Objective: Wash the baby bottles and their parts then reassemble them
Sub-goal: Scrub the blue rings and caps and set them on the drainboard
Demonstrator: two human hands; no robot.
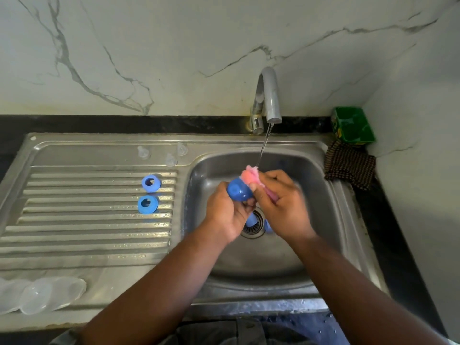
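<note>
the left hand [225,215] gripped a rounded blue plastic bottle part [237,190], its fingers curled round it above the stainless steel sink basin [249,265]. the right hand [281,202], just to its right and blurred, pinched a soapy pink sponge [250,175] against the top of that part, under a thin stream of water from the grey curved tap [270,95] beyond both hands. beneath the hands, by the drain, more blue plastic pieces [251,219] lay in the basin, mostly hidden. well left of the left hand, two blue plastic screw rings [147,204] sat on the ribbed steel drainboard [87,220], with three clear silicone teats [170,160] beyond them. far left and nearer the person, clear plastic domed caps [37,295] lay bunched together. right of the right hand sat a dark checked cloth [349,165] and, beyond it, a green plastic tub [353,125].
</note>
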